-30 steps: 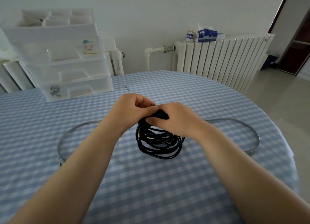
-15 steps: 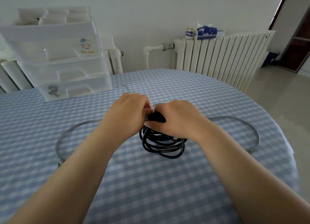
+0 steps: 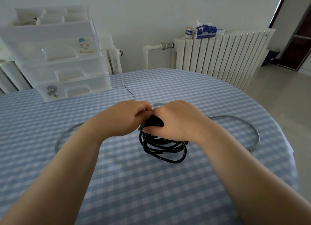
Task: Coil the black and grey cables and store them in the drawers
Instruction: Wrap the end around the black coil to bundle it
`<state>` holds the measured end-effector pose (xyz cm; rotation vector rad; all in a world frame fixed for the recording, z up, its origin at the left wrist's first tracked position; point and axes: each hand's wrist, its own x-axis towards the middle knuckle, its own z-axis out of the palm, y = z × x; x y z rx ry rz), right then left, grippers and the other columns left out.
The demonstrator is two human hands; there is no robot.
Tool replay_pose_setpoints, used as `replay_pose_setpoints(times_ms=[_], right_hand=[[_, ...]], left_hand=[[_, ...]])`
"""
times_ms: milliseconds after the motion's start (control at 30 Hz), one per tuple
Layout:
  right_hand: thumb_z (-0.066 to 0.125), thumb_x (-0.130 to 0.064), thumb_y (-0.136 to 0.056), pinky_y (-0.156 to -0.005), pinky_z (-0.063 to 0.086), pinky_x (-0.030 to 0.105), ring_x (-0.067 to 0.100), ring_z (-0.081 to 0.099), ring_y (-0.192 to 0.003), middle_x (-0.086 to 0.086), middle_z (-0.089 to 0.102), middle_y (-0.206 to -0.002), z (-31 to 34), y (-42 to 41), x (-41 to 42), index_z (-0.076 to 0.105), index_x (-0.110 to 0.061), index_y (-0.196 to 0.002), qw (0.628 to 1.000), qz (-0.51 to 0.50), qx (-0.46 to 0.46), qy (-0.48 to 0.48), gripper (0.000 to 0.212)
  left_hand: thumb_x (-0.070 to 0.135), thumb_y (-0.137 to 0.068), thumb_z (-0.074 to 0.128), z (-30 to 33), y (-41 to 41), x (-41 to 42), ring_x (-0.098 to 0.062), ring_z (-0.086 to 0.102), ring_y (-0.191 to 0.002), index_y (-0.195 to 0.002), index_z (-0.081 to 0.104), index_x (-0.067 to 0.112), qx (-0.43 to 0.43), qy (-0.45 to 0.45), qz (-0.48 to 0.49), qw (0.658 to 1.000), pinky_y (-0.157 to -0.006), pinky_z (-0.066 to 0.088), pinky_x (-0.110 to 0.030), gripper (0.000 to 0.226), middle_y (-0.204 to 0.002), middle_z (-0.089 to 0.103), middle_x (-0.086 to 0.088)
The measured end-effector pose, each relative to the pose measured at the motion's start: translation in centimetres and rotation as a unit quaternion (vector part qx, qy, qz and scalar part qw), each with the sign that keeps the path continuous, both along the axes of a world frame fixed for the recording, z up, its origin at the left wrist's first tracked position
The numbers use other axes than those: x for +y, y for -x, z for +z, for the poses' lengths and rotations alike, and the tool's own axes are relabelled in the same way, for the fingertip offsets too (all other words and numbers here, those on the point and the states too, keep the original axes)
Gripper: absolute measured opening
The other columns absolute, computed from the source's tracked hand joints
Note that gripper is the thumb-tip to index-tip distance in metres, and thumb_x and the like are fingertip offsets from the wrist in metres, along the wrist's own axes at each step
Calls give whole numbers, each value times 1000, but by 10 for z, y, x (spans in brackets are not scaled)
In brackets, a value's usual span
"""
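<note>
Head view puts both my hands together at the top of the coiled glossy black cable (image 3: 162, 147). My right hand (image 3: 176, 119) is curled over the bunched loops and gripping them; my left hand (image 3: 125, 117) has its fingers curled in against the same spot, pinching something I cannot make out, probably the thin black wire tie (image 3: 128, 91) whose free end trails off behind it. I judge this to be the binding step. To do it well I'd keep the right-hand grip firm so the loops stay stacked, and draw the tie snug before letting go. The long grey cable (image 3: 244, 122) lies uncoiled in a wide arc on the blue checked tablecloth (image 3: 151, 191). The translucent white plastic drawer unit (image 3: 67, 69) stands well apart, far left, drawers closed.
</note>
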<state>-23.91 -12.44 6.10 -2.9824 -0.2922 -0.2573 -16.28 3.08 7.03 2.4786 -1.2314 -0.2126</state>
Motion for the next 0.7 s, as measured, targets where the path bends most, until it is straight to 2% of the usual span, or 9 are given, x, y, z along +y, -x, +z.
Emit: replay_pose_setpoints(times_ms=[100, 233, 333, 400, 467, 533, 633, 667, 700], right_hand=[[48, -65, -86, -60, 44, 26, 7, 56, -65, -8, 61, -67, 6, 4, -1, 62, -26, -80, 999, -1, 27, -16, 42], [60, -63, -81, -58, 44, 23, 4, 57, -60, -9, 62, -66, 17, 8, -13, 64, -20, -77, 985, -2, 119, -125, 43], [67, -61, -76, -52, 39, 21, 7, 50, -50, -6, 57, -56, 19, 8, -26, 63, -12, -70, 965, 30, 193, -176, 49], [68, -62, -71, -55, 41, 25, 12, 52, -52, -2, 60, -58, 20, 8, -34, 65, -18, -68, 946, 51, 234, -220, 45], [70, -57, -72, -57, 43, 26, 12, 55, -53, -3, 62, -57, 18, 6, -40, 65, -26, -72, 914, 80, 255, -306, 32], [76, -48, -76, -54, 43, 21, 11, 55, -52, -3, 61, -58, 13, 2, -40, 64, -18, -86, 875, 101, 261, -395, 34], [81, -56, -64, -56, 48, 27, 22, 56, -58, 24, 58, -77, 2, -9, -38, 53, 7, -108, 819, 121, 256, -499, 81], [81, -56, -64, -58, 50, 30, 24, 56, -59, 28, 55, -82, -1, -12, -41, 48, 11, -112, 790, 131, 258, -540, 88], [79, -53, -69, -61, 51, 30, 25, 55, -59, 29, 53, -82, -3, -12, -41, 45, 13, -111, 762, 154, 260, -573, 85]], left_hand=[[28, -99, 45, 0, -2, 0, -3, 57, -75, -74, 51, 38, -2, 27, -33, 999, -66, 41, -13, 28, -76, 61, 13], [16, -97, 50, -4, -3, -3, 4, 54, -68, -74, 55, 26, 61, 118, -78, 988, -67, 39, -8, 25, -68, 58, 20], [11, -97, 50, -13, 1, -10, 1, 52, -66, -75, 55, 17, 116, 150, -123, 974, -67, 40, -11, 23, -69, 56, 21], [15, -95, 50, -19, 2, -14, -1, 49, -67, -74, 54, 15, 154, 182, -143, 961, -68, 40, -16, 21, -69, 54, 17], [18, -93, 49, -18, 3, -14, -5, 49, -68, -74, 53, 16, 177, 209, -146, 951, -69, 41, -19, 20, -70, 53, 16], [16, -93, 47, -19, 1, -14, 0, 48, -66, -75, 52, 17, 174, 251, -146, 941, -68, 41, -15, 19, -68, 53, 17], [14, -94, 46, -11, 2, -13, 3, 50, -62, -77, 50, 14, 173, 289, -138, 931, -63, 40, -10, 17, -67, 55, 19], [15, -94, 48, -11, 0, -10, 3, 51, -63, -78, 50, 14, 167, 310, -148, 924, -64, 41, -10, 16, -70, 55, 18], [19, -94, 50, -8, 3, -11, 2, 52, -66, -79, 51, 15, 170, 320, -144, 921, -66, 42, -12, 16, -74, 55, 15]])
